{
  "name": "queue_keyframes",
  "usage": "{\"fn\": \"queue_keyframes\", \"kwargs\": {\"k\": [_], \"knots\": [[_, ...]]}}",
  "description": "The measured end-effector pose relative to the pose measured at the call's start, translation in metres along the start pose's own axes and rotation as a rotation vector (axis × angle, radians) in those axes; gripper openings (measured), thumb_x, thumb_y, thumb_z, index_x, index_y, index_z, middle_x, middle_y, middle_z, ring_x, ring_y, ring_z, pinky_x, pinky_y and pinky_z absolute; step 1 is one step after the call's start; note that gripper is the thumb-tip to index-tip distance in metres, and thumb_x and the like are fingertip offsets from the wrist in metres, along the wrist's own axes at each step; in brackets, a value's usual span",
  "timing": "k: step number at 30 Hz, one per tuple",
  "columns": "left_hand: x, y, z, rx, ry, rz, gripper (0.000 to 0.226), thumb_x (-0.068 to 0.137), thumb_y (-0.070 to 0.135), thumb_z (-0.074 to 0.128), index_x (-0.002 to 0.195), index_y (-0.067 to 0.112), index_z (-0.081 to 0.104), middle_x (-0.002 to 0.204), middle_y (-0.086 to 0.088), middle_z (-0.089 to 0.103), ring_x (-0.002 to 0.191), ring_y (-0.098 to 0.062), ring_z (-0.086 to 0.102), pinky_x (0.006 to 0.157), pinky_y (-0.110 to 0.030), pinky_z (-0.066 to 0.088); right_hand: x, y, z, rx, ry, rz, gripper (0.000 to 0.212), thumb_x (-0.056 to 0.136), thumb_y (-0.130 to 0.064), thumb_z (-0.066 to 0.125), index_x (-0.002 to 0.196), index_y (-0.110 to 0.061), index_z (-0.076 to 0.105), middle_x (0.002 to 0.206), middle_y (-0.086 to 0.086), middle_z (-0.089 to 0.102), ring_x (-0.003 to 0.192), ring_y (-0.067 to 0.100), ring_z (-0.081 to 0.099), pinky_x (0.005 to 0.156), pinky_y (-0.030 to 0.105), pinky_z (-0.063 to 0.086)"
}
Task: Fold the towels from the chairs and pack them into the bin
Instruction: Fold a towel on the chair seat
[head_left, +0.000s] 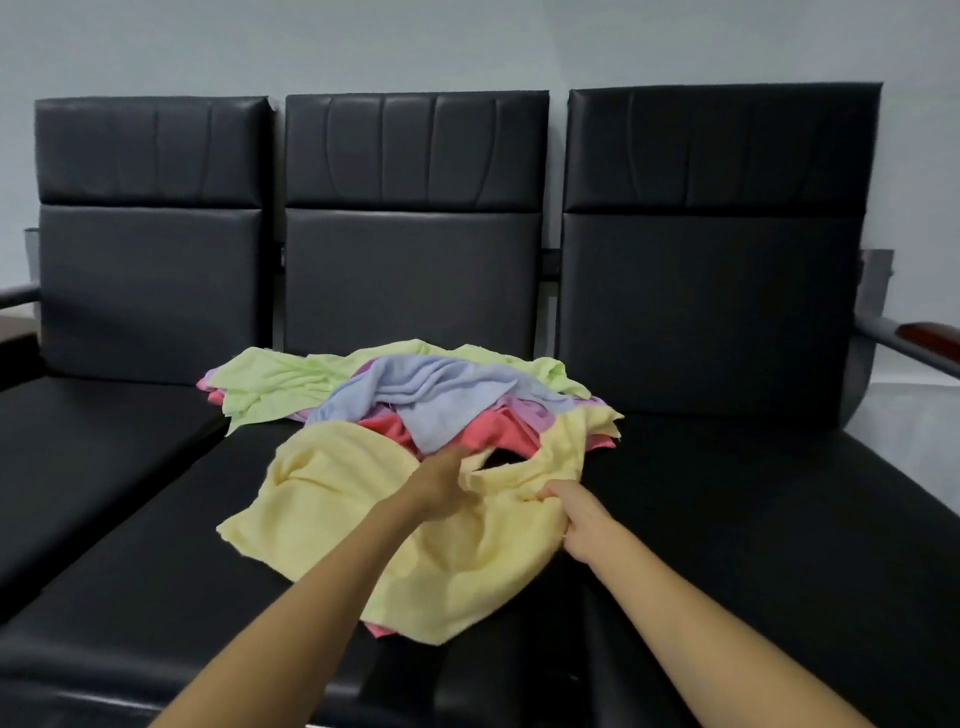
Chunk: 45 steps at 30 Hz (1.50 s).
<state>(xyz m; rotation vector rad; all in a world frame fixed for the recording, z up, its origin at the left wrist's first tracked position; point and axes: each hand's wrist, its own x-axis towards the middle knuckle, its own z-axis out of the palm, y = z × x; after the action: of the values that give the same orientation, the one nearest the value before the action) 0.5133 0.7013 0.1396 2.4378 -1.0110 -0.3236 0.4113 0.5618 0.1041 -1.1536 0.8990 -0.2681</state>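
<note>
Early stage: your left hand (441, 488) and right hand (582, 525) each grip the yellow towel (337, 514) lying nearest in the crumpled heap of towels (415, 389) on the middle chair seat (753, 519); nothing looks folded, no bin in view, all folding and packing left.

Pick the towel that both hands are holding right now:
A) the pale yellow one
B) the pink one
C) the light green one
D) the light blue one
A: the left hand and the right hand both grip the pale yellow towel, which lies at the front of the pile on the black seat.
</note>
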Motion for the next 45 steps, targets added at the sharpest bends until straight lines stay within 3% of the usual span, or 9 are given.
{"fn": "queue_keyframes", "kwargs": {"k": [6, 8, 14, 22, 29, 33, 35, 40, 45], "knots": [[-0.008, 0.019, 0.027, 0.321, -0.011, 0.086, 0.028, 0.081, 0.047, 0.064, 0.076, 0.021, 0.056, 0.094, 0.000, 0.061, 0.114, -0.026, 0.049, 0.080, -0.029, 0.035, -0.021, -0.006, -0.044, -0.041, 0.055, -0.018, 0.028, 0.084, 0.002, 0.042, 0.109, -0.004, 0.052, 0.098, 0.016, 0.059, 0.094, 0.032, 0.057, 0.070, 0.042, 0.053], [-0.011, 0.032, 0.027, 0.373, 0.086, 0.221, 0.022, 0.085, 0.044, 0.060, 0.090, 0.023, 0.066, 0.107, -0.003, 0.059, 0.117, -0.024, 0.043, 0.084, -0.031, 0.028, -0.023, -0.007, -0.058, -0.085, 0.100, -0.030, 0.027, 0.087, -0.001, 0.043, 0.112, -0.007, 0.051, 0.092, 0.012, 0.056, 0.091, 0.029, 0.056, 0.062, 0.037, 0.050], [-0.018, 0.067, 0.046, -0.084, 0.194, 0.367, 0.025, 0.088, 0.019, 0.054, 0.068, 0.010, 0.067, 0.076, -0.009, 0.070, 0.078, -0.027, 0.061, 0.071, -0.026, 0.036, -0.026, -0.010, -0.110, -0.162, 0.284, -0.140, 0.036, 0.092, -0.014, 0.053, 0.126, 0.000, 0.051, 0.119, 0.016, 0.059, 0.108, 0.030, 0.057, 0.079, 0.032, 0.045], [-0.021, 0.120, 0.107, 0.051, -0.206, 0.303, 0.022, 0.084, 0.020, 0.065, 0.102, 0.009, 0.064, 0.106, -0.006, 0.065, 0.101, -0.022, 0.059, 0.082, -0.026, 0.043, -0.054, -0.004, -0.209, -0.564, 0.677, -0.048, 0.037, 0.091, -0.011, 0.049, 0.127, -0.003, 0.050, 0.123, 0.016, 0.056, 0.110, 0.033, 0.055, 0.076, 0.032, 0.042], [-0.043, 0.165, 0.125, -0.145, -0.559, 0.384, 0.029, 0.086, 0.023, 0.059, 0.061, 0.011, 0.053, 0.060, 0.004, 0.046, 0.055, -0.005, 0.041, 0.061, -0.015, 0.035, -0.059, -0.020, -0.224, -1.034, 0.738, -0.491, 0.024, 0.088, -0.004, 0.048, 0.111, -0.010, 0.053, 0.117, 0.009, 0.052, 0.105, 0.024, 0.048, 0.081, 0.033, 0.041], [-0.032, 0.152, 0.122, -0.124, -0.233, 0.301, 0.017, 0.088, 0.019, 0.059, 0.102, 0.014, 0.066, 0.096, -0.001, 0.054, 0.092, -0.017, 0.060, 0.077, -0.018, 0.042, -0.039, -0.019, -0.202, -0.989, 0.455, -0.339, 0.037, 0.095, -0.028, 0.047, 0.126, -0.008, 0.047, 0.122, 0.011, 0.054, 0.107, 0.027, 0.055, 0.083, 0.035, 0.045], [-0.025, 0.135, 0.116, 0.052, -0.149, 0.197, 0.042, 0.087, 0.018, 0.059, 0.128, 0.016, 0.052, 0.118, -0.008, 0.044, 0.113, -0.027, 0.053, 0.095, -0.027, 0.040, -0.032, -0.014, -0.197, -1.033, 0.440, -0.285, 0.043, 0.093, -0.033, 0.052, 0.127, -0.007, 0.046, 0.124, 0.011, 0.052, 0.109, 0.027, 0.054, 0.084, 0.033, 0.043], [-0.011, 0.116, 0.104, 0.251, -0.106, -0.005, 0.020, 0.091, 0.020, 0.049, 0.103, 0.005, 0.056, 0.115, -0.014, 0.059, 0.107, -0.032, 0.056, 0.082, -0.033, 0.043, -0.022, -0.014, -0.202, -1.042, 0.515, -0.254, 0.013, 0.090, -0.016, 0.047, 0.079, -0.010, 0.050, 0.079, 0.004, 0.053, 0.065, 0.018, 0.052, 0.056, 0.029, 0.041], [-0.002, 0.166, 0.106, -0.064, 0.087, 0.174, 0.014, 0.094, 0.013, 0.045, 0.081, 0.010, 0.047, 0.089, -0.007, 0.044, 0.098, -0.030, 0.050, 0.068, -0.027, 0.026, -0.025, -0.045, -0.227, -0.522, 0.638, -0.218, 0.023, 0.093, -0.021, 0.042, 0.072, -0.014, 0.047, 0.086, 0.008, 0.056, 0.069, 0.021, 0.053, 0.055, 0.030, 0.041]]}}
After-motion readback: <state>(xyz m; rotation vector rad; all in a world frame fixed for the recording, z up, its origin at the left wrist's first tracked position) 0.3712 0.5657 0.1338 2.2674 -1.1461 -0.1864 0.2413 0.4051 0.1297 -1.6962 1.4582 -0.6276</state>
